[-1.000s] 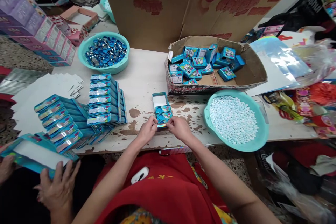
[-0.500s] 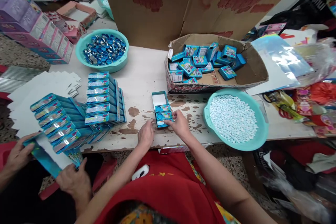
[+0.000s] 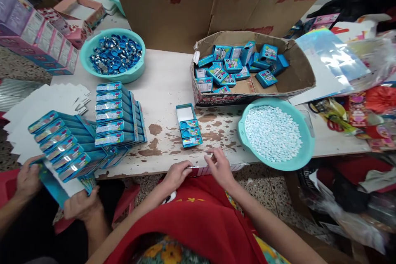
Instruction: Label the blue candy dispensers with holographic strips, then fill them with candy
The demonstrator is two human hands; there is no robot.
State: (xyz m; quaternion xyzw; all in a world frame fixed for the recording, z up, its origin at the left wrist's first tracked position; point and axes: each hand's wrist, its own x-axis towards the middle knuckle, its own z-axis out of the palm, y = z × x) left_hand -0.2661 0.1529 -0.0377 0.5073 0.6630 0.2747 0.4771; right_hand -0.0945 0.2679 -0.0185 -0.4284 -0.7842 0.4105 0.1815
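On the table in front of me stands a blue display box (image 3: pixel 185 112), part filled with three small blue packs (image 3: pixel 191 133) in its near end; the far end shows bare white card. My left hand (image 3: pixel 177 176) is at the table's front edge, fingers curled together over a pink-and-white printed box (image 3: pixel 202 170) just below the edge; what the fingertips hold, if anything, I cannot make out. Just right of it, my right hand (image 3: pixel 220 168) hovers by the edge, thumb and fingers apart, holding nothing.
A torn carton (image 3: pixel 300 86) holds blue packs. A turquoise basin (image 3: pixel 310 148) holds pale sweets; another basin (image 3: pixel 136 72) holds blue-and-silver discs. Filled blue display boxes (image 3: pixel 116 115) stand left. A co-worker's hands (image 3: pixel 82 205) hold an open blue box (image 3: pixel 54 183).
Both my hands have drawn back from the display box to the table's front edge. The right hand has let go of the nearest pack. The view has shifted slightly.
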